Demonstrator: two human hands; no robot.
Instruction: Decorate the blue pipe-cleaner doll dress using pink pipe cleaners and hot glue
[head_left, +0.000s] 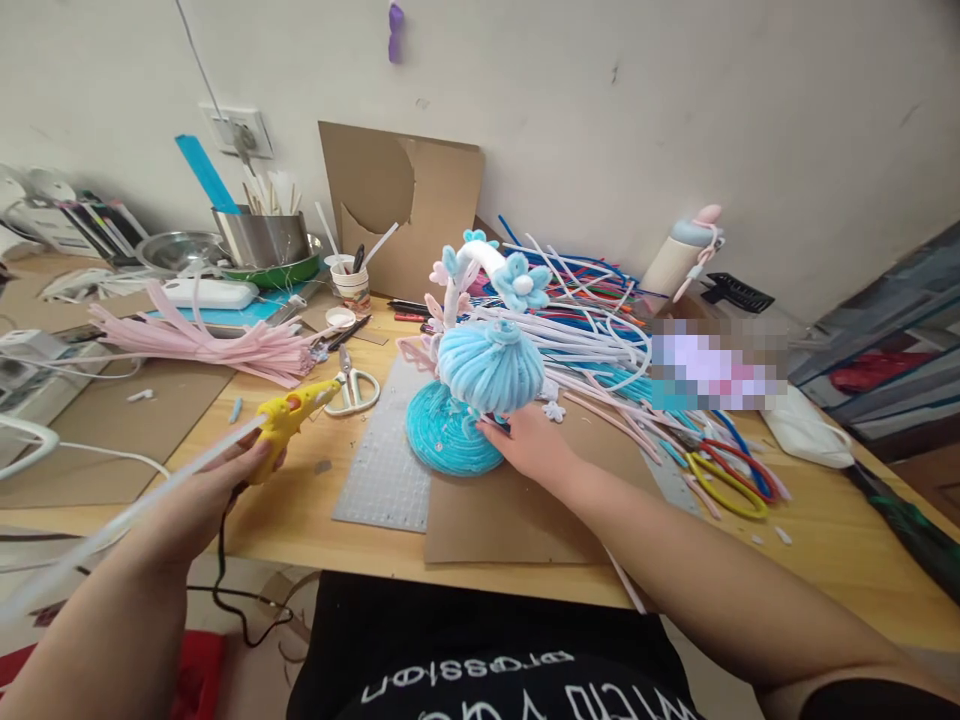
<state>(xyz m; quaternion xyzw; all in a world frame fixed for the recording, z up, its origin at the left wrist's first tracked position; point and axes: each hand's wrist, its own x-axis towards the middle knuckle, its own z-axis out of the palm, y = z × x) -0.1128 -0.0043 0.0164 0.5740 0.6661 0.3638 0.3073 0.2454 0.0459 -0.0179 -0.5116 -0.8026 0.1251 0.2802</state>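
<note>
My left hand (244, 462) is wrapped round a yellow hot glue gun (289, 418), a long glue stick trailing from its back and the nozzle pointing right. At the middle of the table stands a lamp-shaped pipe-cleaner craft. It has a round turquoise base (442, 440), a white arched stem (484, 255) with fuzzy flowers (520, 283), and a light blue pleated dome (491, 365) hanging above the base. My right hand (536, 445) reaches in under the dome's lower edge, thumb and fingers closed together. The dome partly hides those fingers, and what they pinch is too small to make out.
White-handled scissors (352, 392) lie right of the glue gun's nozzle. Cardboard (517, 515) and a grey cutting mat (382, 480) lie under the craft. Pink pipe cleaners (202, 340) are bundled at left; many coloured ones (585, 340) spread behind. Yellow-handled scissors (727, 487) rest at right.
</note>
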